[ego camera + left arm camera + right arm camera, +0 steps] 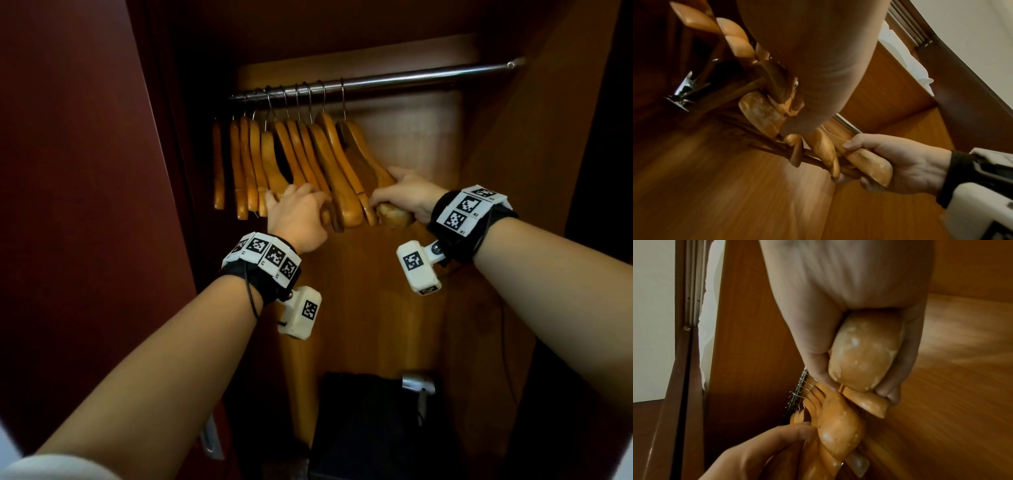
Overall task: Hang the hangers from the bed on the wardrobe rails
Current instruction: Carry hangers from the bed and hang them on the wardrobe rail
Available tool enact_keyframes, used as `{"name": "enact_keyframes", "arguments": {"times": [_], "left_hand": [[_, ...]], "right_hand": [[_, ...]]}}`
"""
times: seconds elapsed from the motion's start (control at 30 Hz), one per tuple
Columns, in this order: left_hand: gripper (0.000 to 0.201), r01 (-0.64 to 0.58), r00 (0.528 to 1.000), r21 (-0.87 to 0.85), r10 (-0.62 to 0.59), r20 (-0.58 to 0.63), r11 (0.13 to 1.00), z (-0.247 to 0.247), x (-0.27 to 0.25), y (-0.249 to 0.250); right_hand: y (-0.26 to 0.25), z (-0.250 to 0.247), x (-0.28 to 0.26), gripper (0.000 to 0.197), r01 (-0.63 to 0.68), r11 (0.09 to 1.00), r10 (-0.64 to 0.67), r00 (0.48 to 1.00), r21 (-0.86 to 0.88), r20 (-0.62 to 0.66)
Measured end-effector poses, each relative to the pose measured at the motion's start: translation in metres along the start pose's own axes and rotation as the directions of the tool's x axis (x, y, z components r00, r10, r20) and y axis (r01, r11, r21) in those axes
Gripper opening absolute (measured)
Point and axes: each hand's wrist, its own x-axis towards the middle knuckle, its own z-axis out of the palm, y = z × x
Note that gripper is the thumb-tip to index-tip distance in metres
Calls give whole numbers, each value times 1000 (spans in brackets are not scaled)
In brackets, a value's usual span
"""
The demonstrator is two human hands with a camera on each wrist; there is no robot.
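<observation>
Several wooden hangers point(246, 164) hang by wire hooks on the left part of the metal rail point(376, 82) inside the wardrobe. My right hand point(404, 195) grips the lower end of the rightmost hanger point(363, 154), which hangs on the rail; its rounded tip point(865, 353) sits in my palm, with thumb and fingers wrapped round it. My left hand point(298, 216) is at the lower ends of the middle hangers point(308, 161), with fingers curled over them and the thumb sticking out left. The hanger ends crowd together between both hands point(822, 146).
The right half of the rail point(472, 70) is bare. A dark red door point(85, 205) stands close on the left, and the wardrobe's side wall point(513, 171) on the right. Below are a black box point(359, 428) and a silver object point(418, 383).
</observation>
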Motion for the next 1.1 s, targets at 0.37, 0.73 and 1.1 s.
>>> {"name": "enact_keyframes", "arguments": {"times": [0.37,0.73,1.1], "left_hand": [[33,59,984,-29,-63,-165,998,13,11,-33],[30,135,972,-95,-150,-183,986,18,14,-58],[23,211,956,-79,-222,-191,974,8,12,-89]], "right_hand": [[-4,19,15,46,13,998,-20,994,69,109],[-11,46,28,45,62,998,-62,991,4,114],[-28,76,35,60,91,995,-85,986,-36,146]]}}
